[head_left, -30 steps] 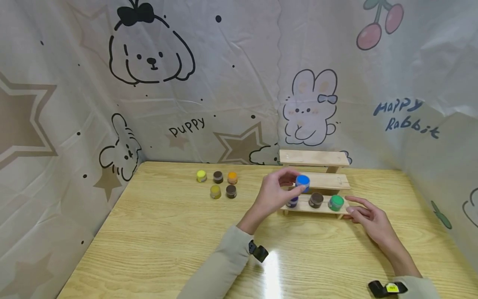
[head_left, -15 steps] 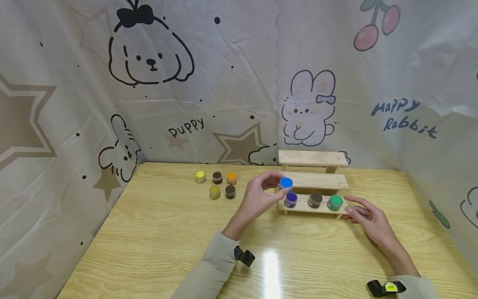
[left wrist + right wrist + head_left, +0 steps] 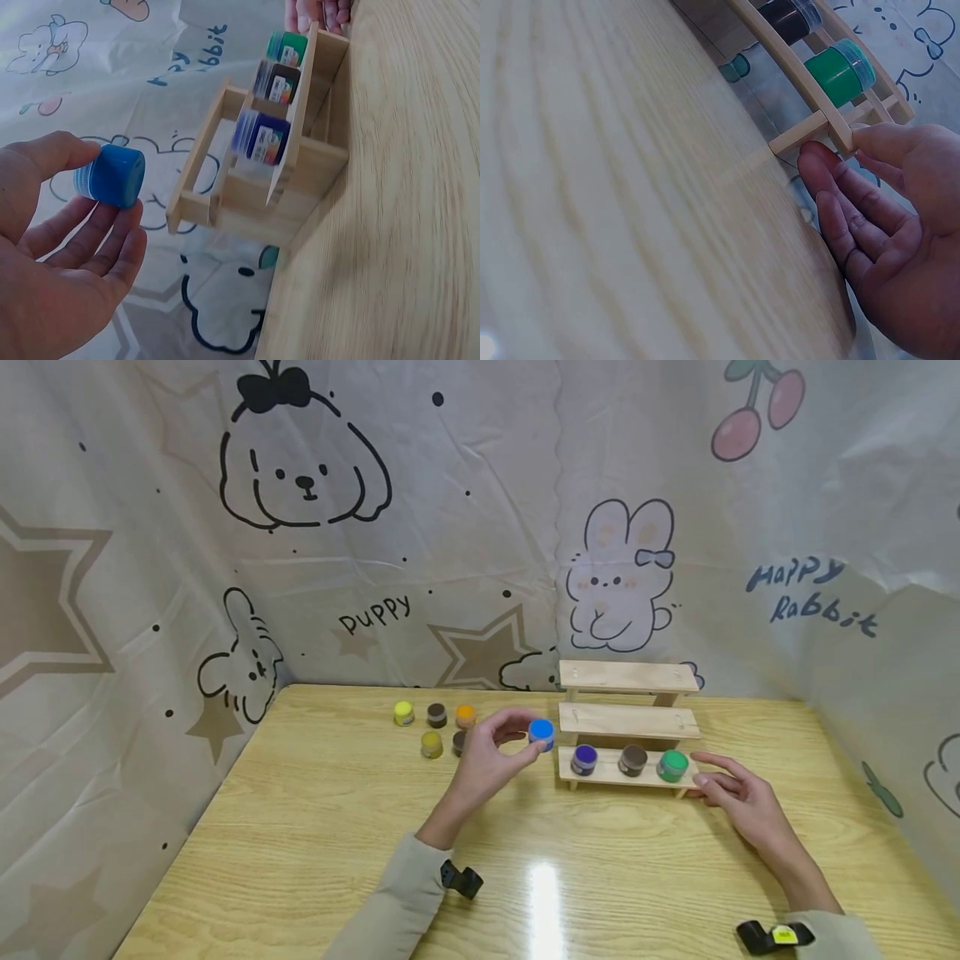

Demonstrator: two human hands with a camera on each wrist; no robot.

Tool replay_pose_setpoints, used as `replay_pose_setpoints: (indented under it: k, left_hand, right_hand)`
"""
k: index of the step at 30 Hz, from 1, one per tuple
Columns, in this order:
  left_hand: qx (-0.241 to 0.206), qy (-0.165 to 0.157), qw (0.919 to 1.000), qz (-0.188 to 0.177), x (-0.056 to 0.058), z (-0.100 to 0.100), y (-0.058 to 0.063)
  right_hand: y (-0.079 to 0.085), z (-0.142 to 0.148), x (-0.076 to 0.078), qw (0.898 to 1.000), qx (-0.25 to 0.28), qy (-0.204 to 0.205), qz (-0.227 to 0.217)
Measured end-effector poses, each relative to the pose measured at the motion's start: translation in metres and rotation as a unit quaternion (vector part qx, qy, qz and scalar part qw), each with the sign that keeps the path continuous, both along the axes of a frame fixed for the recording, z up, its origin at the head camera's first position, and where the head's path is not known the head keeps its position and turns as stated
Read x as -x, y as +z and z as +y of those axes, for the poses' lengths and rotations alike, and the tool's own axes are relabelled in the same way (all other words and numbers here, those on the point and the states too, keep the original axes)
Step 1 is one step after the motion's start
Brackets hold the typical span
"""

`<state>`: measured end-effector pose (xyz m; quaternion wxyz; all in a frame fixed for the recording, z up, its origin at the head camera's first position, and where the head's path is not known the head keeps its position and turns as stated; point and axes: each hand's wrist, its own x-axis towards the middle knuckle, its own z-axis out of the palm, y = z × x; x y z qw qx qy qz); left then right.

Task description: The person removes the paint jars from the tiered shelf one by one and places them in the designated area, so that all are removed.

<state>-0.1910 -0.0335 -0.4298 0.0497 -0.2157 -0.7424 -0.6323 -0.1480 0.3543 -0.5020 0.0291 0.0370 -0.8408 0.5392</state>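
Over the woodgrain table (image 3: 300, 827), a blue cylindrical jar (image 3: 542, 734) was pinched by the left hand (image 3: 483, 764), frame-left of the tiered wooden rack (image 3: 630, 721) gripped by the right hand (image 3: 750, 806).

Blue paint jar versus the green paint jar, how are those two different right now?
The blue paint jar is held in the air by the left hand, while the green paint jar stands on the lowest tier of the wooden stand. In the left wrist view, the green jar shows a printed label; no label shows on the blue jar's visible side. One is blue, the other green. Both are small, round jars.
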Motion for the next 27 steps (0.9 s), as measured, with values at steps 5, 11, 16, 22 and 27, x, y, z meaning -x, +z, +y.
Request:
replay_pose_setpoints:
  k: [5, 11, 16, 22, 27]
  left_hand:
    - [-0.006, 0.016, 0.9998, 0.008, -0.001, -0.014, -0.001]
    - [0.000, 0.039, 0.9992, 0.009, -0.001, -0.032, -0.002]
    - [-0.003, 0.055, 0.9983, 0.017, -0.001, -0.047, 0.000]
    - [-0.028, 0.062, 0.9976, 0.014, -0.001, -0.068, 0.001]
    - [-0.020, 0.076, 0.9969, -0.001, -0.003, -0.085, 0.002]
  right_hand:
    - [-0.001, 0.001, 0.001, 1.000, 0.004, 0.000, -0.006]
    - [-0.003, 0.002, 0.001, 1.000, 0.001, 0.000, -0.004]
    - [-0.004, 0.004, 0.001, 1.000, 0.006, 0.003, -0.002]
    - [-0.005, 0.004, 0.001, 1.000, 0.014, 0.008, 0.000]
    - [-0.004, 0.004, 0.001, 1.000, 0.009, 0.006, 0.002]
